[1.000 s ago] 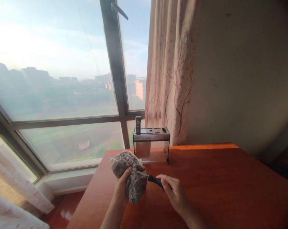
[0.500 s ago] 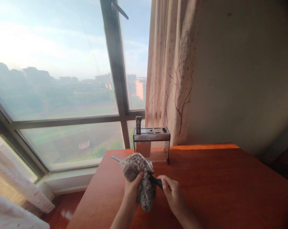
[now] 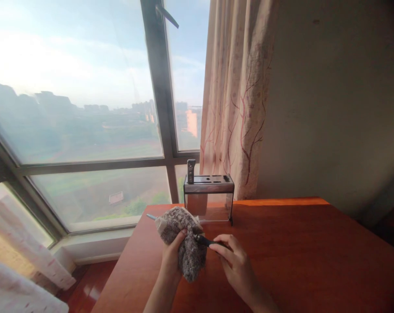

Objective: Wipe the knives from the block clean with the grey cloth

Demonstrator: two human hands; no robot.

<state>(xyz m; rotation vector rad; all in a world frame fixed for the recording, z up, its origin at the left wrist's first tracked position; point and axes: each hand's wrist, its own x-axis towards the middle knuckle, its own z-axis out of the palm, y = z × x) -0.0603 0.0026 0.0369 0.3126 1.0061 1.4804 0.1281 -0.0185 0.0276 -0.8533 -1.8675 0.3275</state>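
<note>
My left hand (image 3: 173, 256) is closed around a fluffy grey-brown cloth (image 3: 180, 228), thumb on top. The cloth wraps the middle of a black-handled metal rod (image 3: 151, 216), whose slim grey end sticks out on the left. On the right, my right hand (image 3: 237, 265) grips its black handle (image 3: 206, 240) between thumb and fingers. The cloth hides most of the metal, so its exact kind cannot be told. Behind the cloth stands a clear knife block (image 3: 209, 187) with a slotted metallic top. A single dark-handled knife (image 3: 190, 171) stands upright in its left slot.
The reddish-brown wooden table (image 3: 297, 252) stretches below and to the right of my hands. A large window (image 3: 86, 108) fills the left, with a patterned curtain (image 3: 237, 95) beside it. A grey wall (image 3: 330, 108) is on the right.
My left hand and the cloth have shifted slightly left. The right hand's fingers have loosened and stretched along the handle, and more of the handle's front part shows.
</note>
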